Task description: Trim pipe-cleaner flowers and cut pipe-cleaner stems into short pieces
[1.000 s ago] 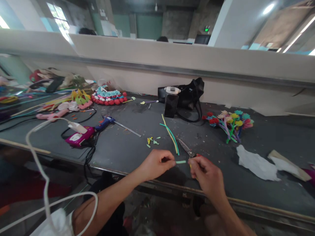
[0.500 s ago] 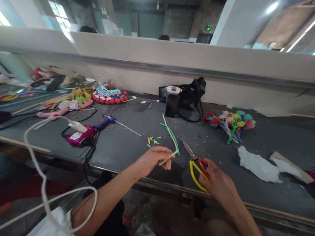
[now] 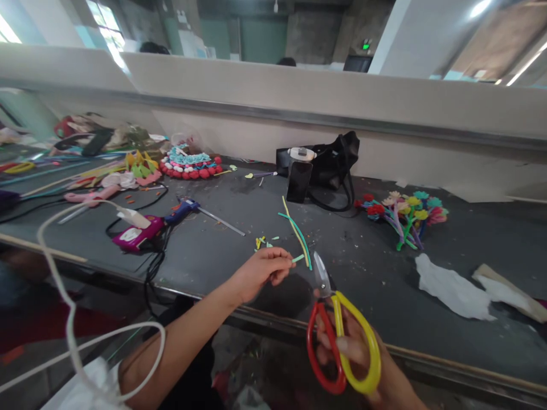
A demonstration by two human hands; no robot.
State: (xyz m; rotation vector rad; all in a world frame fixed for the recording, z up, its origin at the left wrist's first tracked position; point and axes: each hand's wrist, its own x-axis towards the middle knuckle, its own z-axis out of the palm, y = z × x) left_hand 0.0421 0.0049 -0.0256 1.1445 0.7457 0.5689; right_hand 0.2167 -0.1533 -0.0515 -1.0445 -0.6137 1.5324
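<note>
Between the fingertips of my left hand [image 3: 265,270] is a short pale green pipe cleaner piece [image 3: 298,258], its end pointing right. My right hand [image 3: 348,336] grips a pair of scissors [image 3: 323,282] with one red and one yellow handle; the blades point up and away and look closed or nearly so. Just beyond my left fingertips, a yellow pipe cleaner [image 3: 294,225] and a teal pipe cleaner [image 3: 304,239] lie crossed on the dark tabletop [image 3: 239,199]. Small green and yellow cut pieces [image 3: 260,242] lie behind my left hand, partly hidden by it.
A purple glue gun [image 3: 139,232] with cables lies at left. Farther back are a pompom-trimmed craft piece [image 3: 190,162], a phone [image 3: 299,182] leaning on a cup, and a black bag [image 3: 337,159]. Pipe cleaner flowers [image 3: 405,213] and white paper scraps [image 3: 448,287] lie at right.
My right hand has turned over and moved toward me, so the scissors now show both handle loops with blades upright. My left hand has shifted slightly left, and less of the green piece shows.
</note>
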